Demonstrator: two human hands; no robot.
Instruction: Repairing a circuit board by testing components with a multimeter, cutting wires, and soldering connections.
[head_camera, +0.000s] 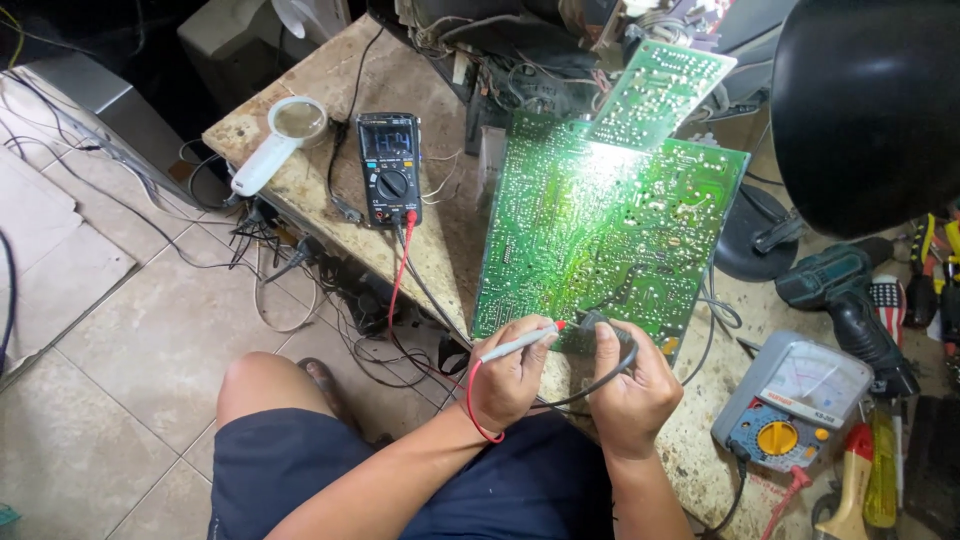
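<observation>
At the desk (330, 80) | your left hand (510, 375) grips red probe (520, 343), right hand (630, 385) grips black probe (597, 330) | both tips on green circuit board (600, 230) | multimeter (389, 168) lit, reading underway.

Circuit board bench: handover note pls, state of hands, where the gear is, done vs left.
Left hand: holds the red probe, tip on the lower edge of the green circuit board.
Right hand: holds the black probe at the same edge.
Digital multimeter lies left of the board, leads plugged in, display lit.
Analog meter sits right, unused.
Done: probes placed.
Left: cannot tell how many points remain.
</observation>
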